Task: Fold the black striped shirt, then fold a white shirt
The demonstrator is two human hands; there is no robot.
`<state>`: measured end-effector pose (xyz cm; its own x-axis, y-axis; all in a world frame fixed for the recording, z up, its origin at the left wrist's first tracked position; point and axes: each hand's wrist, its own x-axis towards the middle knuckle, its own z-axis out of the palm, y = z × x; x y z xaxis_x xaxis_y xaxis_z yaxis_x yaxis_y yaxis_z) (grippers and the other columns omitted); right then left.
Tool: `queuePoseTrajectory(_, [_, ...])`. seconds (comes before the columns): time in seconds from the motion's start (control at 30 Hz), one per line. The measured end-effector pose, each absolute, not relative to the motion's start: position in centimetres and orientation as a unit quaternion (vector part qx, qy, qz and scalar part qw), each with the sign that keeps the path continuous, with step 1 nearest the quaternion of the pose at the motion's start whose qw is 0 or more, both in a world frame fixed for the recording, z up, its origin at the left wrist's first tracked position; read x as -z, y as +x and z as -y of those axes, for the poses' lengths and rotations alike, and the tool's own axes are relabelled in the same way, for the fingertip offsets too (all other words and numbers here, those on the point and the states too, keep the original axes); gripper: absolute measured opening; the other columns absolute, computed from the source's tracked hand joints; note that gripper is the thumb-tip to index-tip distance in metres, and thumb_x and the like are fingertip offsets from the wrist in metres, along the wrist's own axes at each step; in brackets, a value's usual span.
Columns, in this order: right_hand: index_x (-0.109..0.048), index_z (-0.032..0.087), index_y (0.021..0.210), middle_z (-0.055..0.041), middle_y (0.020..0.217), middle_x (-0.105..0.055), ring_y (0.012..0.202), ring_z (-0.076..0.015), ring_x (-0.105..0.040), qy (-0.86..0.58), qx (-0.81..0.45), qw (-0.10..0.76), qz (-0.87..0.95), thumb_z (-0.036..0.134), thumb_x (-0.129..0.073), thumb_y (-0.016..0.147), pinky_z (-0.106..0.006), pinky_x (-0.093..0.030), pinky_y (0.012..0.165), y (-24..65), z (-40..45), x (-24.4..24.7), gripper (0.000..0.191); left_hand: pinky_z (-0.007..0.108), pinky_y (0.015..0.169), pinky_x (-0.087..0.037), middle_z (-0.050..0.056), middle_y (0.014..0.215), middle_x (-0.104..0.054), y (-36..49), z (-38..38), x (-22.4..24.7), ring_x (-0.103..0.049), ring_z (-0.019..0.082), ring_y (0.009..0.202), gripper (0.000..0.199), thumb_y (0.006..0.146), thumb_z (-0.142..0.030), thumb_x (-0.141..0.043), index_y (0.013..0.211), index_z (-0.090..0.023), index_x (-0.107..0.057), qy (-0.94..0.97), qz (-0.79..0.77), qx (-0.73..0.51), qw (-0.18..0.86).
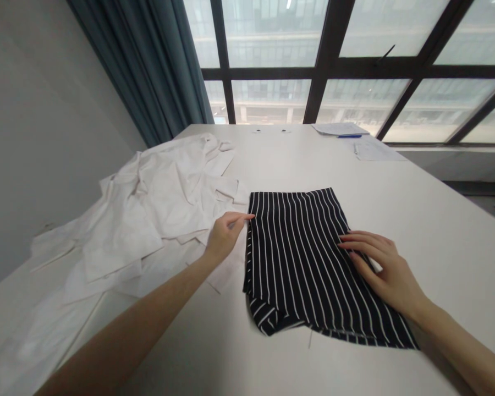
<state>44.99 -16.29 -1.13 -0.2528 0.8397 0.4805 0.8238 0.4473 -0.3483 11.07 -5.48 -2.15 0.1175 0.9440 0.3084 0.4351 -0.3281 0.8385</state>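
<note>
A black cloth with white stripes (pixel 301 258) lies folded on the white table (pixel 280 170), its near left corner bunched and turned over. My left hand (pixel 226 234) is at the cloth's upper left edge, with thumb and index finger pinched together at the fabric. Across from it, my right hand (pixel 381 267) rests on the right edge, its fingers spread and lying on the stripes. A loose thread hangs out past the near edge of the cloth.
White fabric pieces (pixel 148 192) are heaped on the left side of the table. Papers (pixel 377 149) and a blue pen (pixel 350 136) lie at the back right. Behind stand a blue curtain (pixel 148 60) and a dark-framed window.
</note>
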Motion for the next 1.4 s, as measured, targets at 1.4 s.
queuePoseTrajectory(1.4, [-0.062,0.023,0.092,-0.0067,0.118,-0.069,0.108,-0.0206,-0.063,-0.390,-0.183,0.201,0.880,0.019,-0.048,0.095,-0.040,-0.050,0.095,40.8,19.3,-1.6,0.014,0.049,0.109,-0.029,0.000,0.093,-0.076,12.1,5.7,2.0,-0.064,0.022,0.102,0.016,0.086,-0.023,-0.060,0.081,-0.027,-0.075,0.760,-0.499,-0.357,0.214])
